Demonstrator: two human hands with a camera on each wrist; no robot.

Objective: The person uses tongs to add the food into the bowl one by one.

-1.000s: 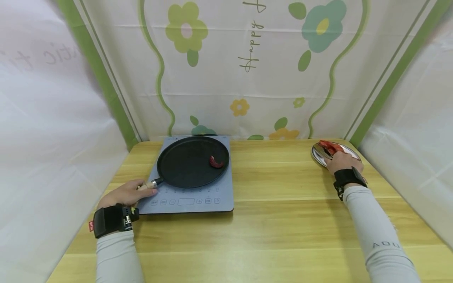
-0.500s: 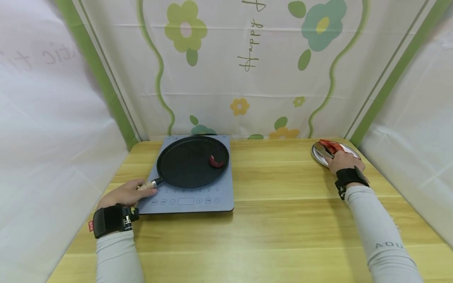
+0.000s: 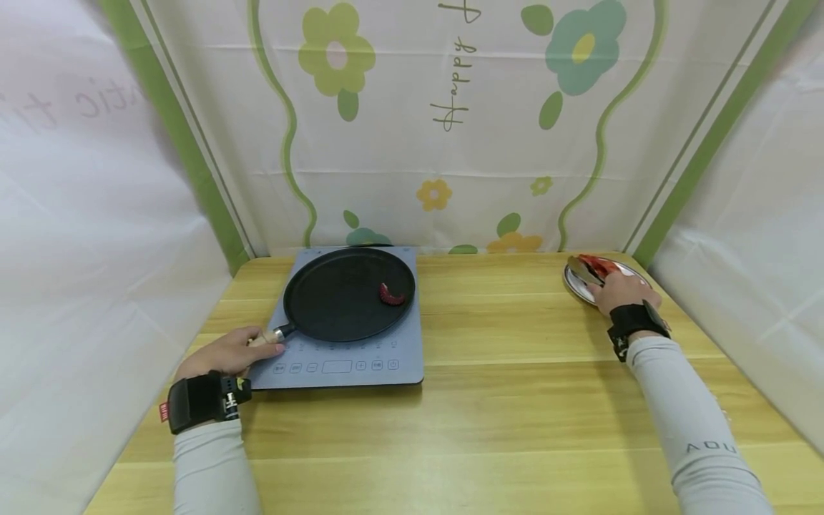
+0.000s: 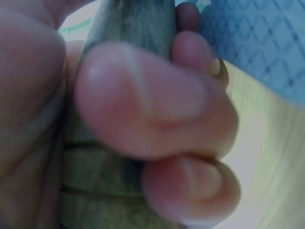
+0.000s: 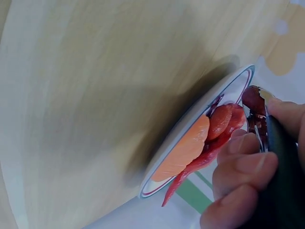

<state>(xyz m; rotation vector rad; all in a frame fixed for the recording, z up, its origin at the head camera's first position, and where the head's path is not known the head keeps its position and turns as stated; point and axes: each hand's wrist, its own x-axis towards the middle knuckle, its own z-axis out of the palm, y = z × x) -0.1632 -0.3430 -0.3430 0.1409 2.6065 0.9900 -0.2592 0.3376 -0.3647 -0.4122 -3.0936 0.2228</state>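
Note:
My left hand (image 3: 228, 352) grips the wooden handle (image 4: 128, 24) of a flat black pan (image 3: 347, 293), with fingers curled round it in the left wrist view. A curled, dark-red, tentacle-like piece (image 3: 390, 295) lies in the pan's right part. At the far right, my right hand (image 3: 624, 292) holds metal tongs (image 3: 584, 270) by their dark handle (image 5: 281, 167), over a rimmed plate (image 5: 164, 167). On that plate lie an orange slice (image 5: 183, 152) and red food pieces (image 5: 224, 126). Whether the tongs pinch any food is unclear.
Under the pan is a grey-blue induction cooktop (image 3: 360, 375) with touch buttons along its front. Both stand on a wooden table (image 3: 489, 400). A white floral curtain (image 3: 386, 150) hangs behind, and white fabric walls (image 3: 84, 286) close off both sides.
The tongs and right hand have shifted only slightly over the plate. The left hand, the pan and the piece in it stay where they were.

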